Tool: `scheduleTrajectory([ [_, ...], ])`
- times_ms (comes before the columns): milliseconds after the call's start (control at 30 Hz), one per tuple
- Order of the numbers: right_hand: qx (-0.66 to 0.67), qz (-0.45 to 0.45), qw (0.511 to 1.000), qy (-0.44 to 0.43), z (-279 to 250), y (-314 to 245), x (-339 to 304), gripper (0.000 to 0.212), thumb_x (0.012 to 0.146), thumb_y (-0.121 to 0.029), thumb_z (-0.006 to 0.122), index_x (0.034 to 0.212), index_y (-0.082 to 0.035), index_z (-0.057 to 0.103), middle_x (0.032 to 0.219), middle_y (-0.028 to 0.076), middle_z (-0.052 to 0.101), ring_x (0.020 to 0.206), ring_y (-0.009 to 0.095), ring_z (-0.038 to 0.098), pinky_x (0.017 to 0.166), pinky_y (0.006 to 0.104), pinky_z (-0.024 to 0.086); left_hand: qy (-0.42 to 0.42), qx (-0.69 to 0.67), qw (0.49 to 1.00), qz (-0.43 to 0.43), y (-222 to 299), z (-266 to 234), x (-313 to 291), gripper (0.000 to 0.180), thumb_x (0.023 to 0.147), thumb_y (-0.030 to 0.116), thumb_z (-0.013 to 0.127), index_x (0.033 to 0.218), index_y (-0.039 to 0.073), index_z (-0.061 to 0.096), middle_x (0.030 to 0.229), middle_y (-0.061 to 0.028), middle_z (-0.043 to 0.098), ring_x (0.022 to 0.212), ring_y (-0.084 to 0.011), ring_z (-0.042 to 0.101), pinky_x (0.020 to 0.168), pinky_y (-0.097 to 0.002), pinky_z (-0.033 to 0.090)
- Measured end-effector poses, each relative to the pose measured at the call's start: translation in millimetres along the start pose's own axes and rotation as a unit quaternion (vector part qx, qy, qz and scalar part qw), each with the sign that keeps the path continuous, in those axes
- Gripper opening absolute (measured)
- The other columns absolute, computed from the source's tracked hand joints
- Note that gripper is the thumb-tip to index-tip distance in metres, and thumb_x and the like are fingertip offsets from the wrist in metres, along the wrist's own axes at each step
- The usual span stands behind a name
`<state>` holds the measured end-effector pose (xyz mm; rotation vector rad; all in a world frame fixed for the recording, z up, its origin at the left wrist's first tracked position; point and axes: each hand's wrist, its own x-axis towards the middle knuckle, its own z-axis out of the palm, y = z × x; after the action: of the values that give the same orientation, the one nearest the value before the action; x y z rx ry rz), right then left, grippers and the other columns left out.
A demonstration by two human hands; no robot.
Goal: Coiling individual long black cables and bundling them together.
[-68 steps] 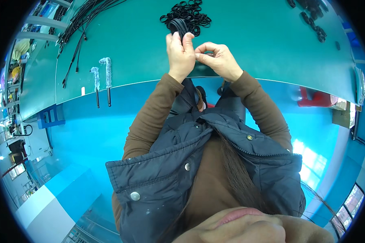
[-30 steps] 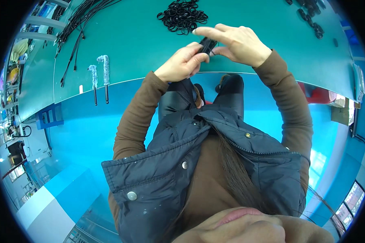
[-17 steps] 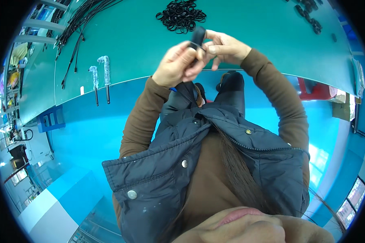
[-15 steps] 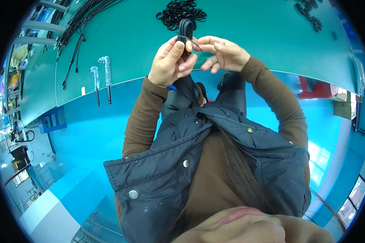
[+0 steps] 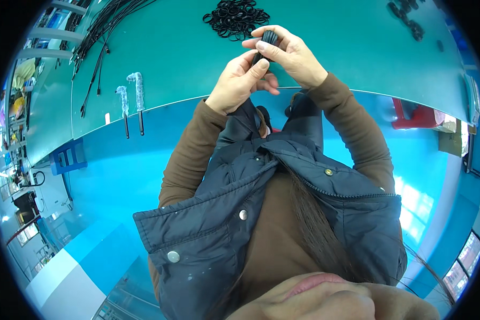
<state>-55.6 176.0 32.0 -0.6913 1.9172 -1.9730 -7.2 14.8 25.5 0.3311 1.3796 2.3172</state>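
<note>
Between my two hands is a folded bundle of black cable, held above the table's near edge. My left hand grips the lower end of the bundle between thumb and fingers. My right hand is closed round its upper part, thumb on the near side and fingers behind. Both hands hide much of the bundle. Just beyond them on the green table lies a loose heap of small black loops.
Long black cables lie at the far left. Two rods with clear-wrapped hooked ends overhang the table's front edge. Coiled black bundles lie far right. A blue stool and a red stool stand below.
My right hand has come in from the right and now grips the bundle's upper part. The bundle has shifted right and tilted. My left hand has moved slightly right with it.
</note>
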Motion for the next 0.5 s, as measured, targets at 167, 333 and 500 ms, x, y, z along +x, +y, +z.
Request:
scheduleTrajectory([
  [167, 0.014, -0.029, 0.999, 0.033, 2, 2, 4, 0.031, 0.093, -0.020, 0.059, 0.118, -0.002, 0.055, 0.106, 0.015, 0.067, 0.087, 0.016, 0.064, 0.070, 0.0223, 0.052, 0.035, -0.116, 0.992, 0.027, 2, 12, -1, 0.030, 0.101, 0.018, 0.046, 0.119, -0.005, 0.047, 0.096, -0.0171, 0.059, 0.079, -0.0276, 0.067, 0.070, -0.0324, 0.058],
  [333, 0.028, -0.067, 0.996, 0.045, 2, -4, 4, 0.031, 0.091, -0.020, 0.063, 0.115, -0.001, 0.057, 0.100, 0.013, 0.069, 0.080, 0.012, 0.063, 0.064, 0.0192, 0.051, 0.019, -0.123, 0.992, 0.029, 3, 6, 1, 0.031, 0.100, 0.019, 0.048, 0.119, -0.005, 0.046, 0.089, -0.0161, 0.062, 0.079, -0.0267, 0.068, 0.073, -0.0331, 0.059],
  [500, 0.023, -0.062, 0.998, 0.006, 0, -2, 2, 0.031, 0.094, -0.020, 0.058, 0.118, -0.001, 0.055, 0.107, 0.015, 0.067, 0.087, 0.018, 0.065, 0.073, 0.0239, 0.053, -0.024, -0.085, 0.996, 0.011, -1, -7, 1, 0.030, 0.100, 0.020, 0.049, 0.118, -0.005, 0.048, 0.091, -0.0171, 0.062, 0.079, -0.0256, 0.068, 0.072, -0.0313, 0.059],
])
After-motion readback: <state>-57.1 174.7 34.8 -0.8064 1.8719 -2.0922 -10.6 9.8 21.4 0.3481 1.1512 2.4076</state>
